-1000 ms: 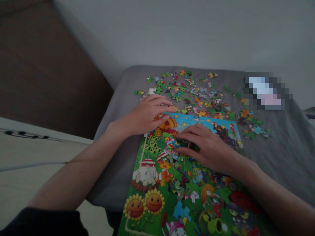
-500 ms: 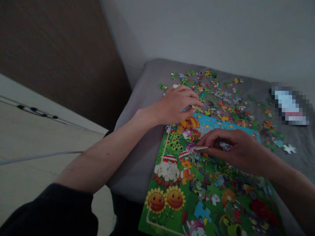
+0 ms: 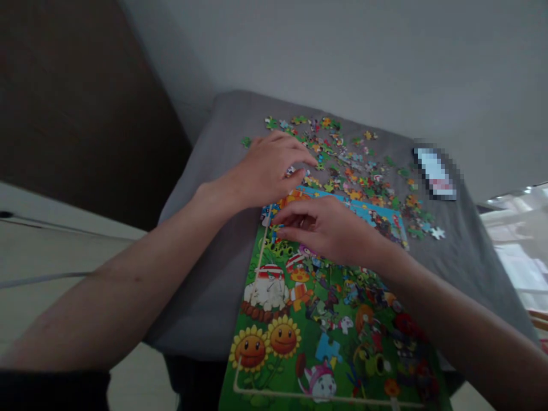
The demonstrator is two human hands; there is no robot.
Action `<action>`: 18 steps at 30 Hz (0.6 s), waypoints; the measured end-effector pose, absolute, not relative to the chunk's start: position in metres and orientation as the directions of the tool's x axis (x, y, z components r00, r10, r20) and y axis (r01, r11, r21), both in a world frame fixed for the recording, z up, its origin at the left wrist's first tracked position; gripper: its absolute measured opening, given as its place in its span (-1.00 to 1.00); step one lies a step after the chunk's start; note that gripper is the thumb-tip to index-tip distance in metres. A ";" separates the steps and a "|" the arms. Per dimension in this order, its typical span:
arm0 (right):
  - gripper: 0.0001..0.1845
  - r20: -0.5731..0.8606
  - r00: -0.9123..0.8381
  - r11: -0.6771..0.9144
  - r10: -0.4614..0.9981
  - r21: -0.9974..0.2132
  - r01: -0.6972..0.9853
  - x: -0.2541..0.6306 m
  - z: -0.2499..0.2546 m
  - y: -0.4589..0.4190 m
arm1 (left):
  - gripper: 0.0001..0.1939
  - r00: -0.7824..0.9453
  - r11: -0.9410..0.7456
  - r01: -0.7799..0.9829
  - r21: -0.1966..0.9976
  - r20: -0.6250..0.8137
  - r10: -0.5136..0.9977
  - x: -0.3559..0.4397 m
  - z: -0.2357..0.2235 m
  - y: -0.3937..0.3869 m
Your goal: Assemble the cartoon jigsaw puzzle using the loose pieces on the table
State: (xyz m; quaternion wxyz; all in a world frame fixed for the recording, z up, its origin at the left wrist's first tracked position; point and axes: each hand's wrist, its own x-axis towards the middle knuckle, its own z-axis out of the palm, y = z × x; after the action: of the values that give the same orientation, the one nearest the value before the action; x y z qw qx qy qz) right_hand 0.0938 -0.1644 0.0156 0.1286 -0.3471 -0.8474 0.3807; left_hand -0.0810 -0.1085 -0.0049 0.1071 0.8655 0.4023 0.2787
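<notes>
My left hand (image 3: 278, 165) rests over loose jigsaw pieces (image 3: 338, 154) at the far left of the cushioned grey surface. Its fingers are loosely spread, gripping nothing. Over the upper left of a colourful puzzle board (image 3: 295, 357), my right hand (image 3: 319, 228) pinches thumb and fingers together. A small blue and yellow puzzle piece (image 3: 275, 235) shows at those fingertips, partly hidden. Cartoon sunflowers and plants cover the board's left side. A blue puzzle piece (image 3: 329, 347) lies on its lower part, and more pieces crowd its middle.
The board and pieces lie on a grey cloth-covered surface (image 3: 205, 154) against a pale wall. A blurred-out phone-like object (image 3: 434, 174) lies at the far right. A dark brown panel (image 3: 85, 80) stands at left, and a white cable (image 3: 47, 278) crosses there.
My view has shifted to the right. My right hand has moved left across the board to its upper left corner, fingers still pinched. My left hand stays over the loose pieces.
</notes>
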 end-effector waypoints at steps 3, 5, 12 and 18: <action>-0.88 -0.010 -0.724 0.534 0.690 -0.668 0.519 0.092 0.007 -0.161 | -0.66 0.513 -0.643 0.647 0.410 0.389 0.765 -0.080 -0.005 -0.110; -0.88 0.035 -0.732 0.600 0.680 -0.602 0.528 0.092 0.003 -0.158 | -0.66 0.510 -0.638 0.650 0.413 0.385 0.769 -0.080 -0.005 -0.111; -0.94 0.115 -0.678 0.627 0.726 -0.514 0.585 0.093 -0.002 -0.159 | -0.67 0.524 -0.647 0.638 0.418 0.380 0.762 -0.080 -0.006 -0.110; -0.92 0.113 -0.639 0.603 0.761 -0.488 0.632 0.086 -0.010 -0.154 | -0.69 0.538 -0.653 0.640 0.406 0.370 0.757 -0.081 -0.006 -0.108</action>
State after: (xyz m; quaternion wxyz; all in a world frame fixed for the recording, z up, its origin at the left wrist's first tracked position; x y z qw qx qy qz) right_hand 0.0859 -0.1538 -0.0104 0.1569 -0.3950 -0.8813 0.2065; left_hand -0.0808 -0.1080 -0.0061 0.1113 0.8699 0.4016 0.2638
